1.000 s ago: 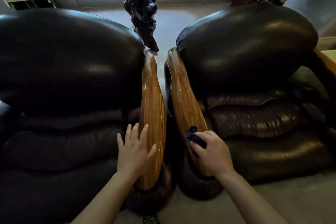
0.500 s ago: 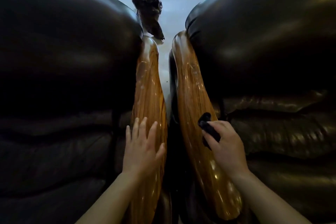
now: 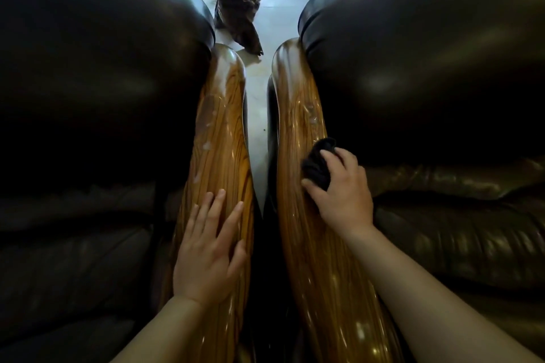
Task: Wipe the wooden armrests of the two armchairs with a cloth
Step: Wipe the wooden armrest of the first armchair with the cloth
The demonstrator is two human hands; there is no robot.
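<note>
Now cloth (image 3: 317,163) under right hand (image 3: 342,194) — left hand (image 3: 208,247) apart, bare

Left hand (image 3: 206,256) flat, fingers spread, palm down. Right hand (image 3: 342,191) curled, fingers and thumb closed in a grip. Both forearms bare, extended forward.

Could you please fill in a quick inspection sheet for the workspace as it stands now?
Surface: pale floor shows between the chairs.
Job's things: left armrest has pale smudges; right armrest has smudges ahead of the dark cloth.
Clutter: dark gnarled object beyond the armrests.
Hands: left hand flat on left armrest; right hand presses the cloth on right armrest.
Cables: nothing seen.
Surroundings: dark leather armchairs either side.
</note>
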